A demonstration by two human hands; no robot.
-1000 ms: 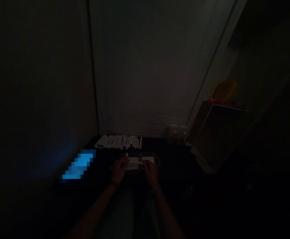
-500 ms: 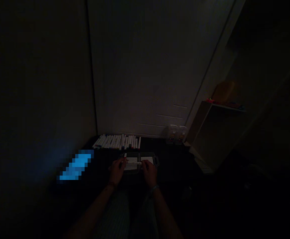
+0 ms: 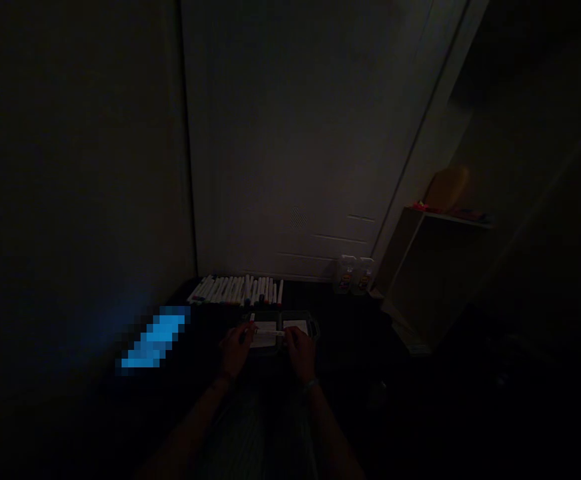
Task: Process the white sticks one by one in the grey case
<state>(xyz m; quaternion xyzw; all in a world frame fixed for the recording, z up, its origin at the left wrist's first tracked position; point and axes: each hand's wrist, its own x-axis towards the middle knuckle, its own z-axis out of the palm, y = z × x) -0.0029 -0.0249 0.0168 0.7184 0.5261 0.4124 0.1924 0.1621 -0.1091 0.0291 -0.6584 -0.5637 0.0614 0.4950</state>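
Over the open case (image 3: 298, 317), my left hand (image 3: 236, 347) and right hand (image 3: 298, 343) pinch 1 slim white pen (image 3: 269, 332) between their fingers

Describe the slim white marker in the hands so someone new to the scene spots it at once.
On the dark table by the large pale panel, find the open case with two halves. Over it, the left hand and right hand hold the slim white marker between them. It runs sideways, unlike the row of markers behind, which point away.
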